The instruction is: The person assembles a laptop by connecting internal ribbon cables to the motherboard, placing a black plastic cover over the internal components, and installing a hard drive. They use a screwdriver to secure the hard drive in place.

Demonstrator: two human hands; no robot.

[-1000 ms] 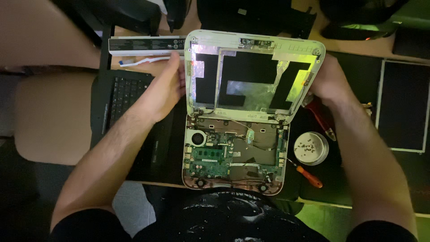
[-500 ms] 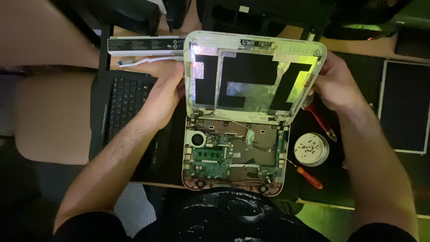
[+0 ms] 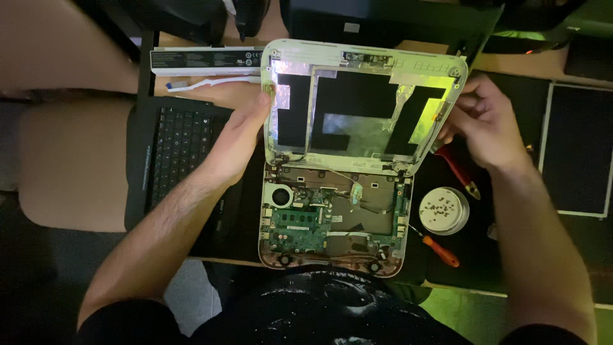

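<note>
A small white laptop lies opened up in front of me. Its lid shell (image 3: 361, 54) has no screen and shows black patches and foil inside. The base (image 3: 332, 217) is uncovered, with a green circuit board and a round fan. My left hand (image 3: 239, 137) presses against the lid's left edge. My right hand (image 3: 482, 124) grips the lid's right edge, fingers curled around the rim.
A black keyboard panel (image 3: 175, 160) lies to the left under my forearm. A long white battery (image 3: 204, 61) sits behind it. At the right are red-handled pliers (image 3: 460, 169), a round white dish of screws (image 3: 444, 211), an orange screwdriver (image 3: 437, 249) and a flat dark panel (image 3: 578, 150).
Both hands stay on the lid's edges with only small finger shifts. The laptop has not moved.
</note>
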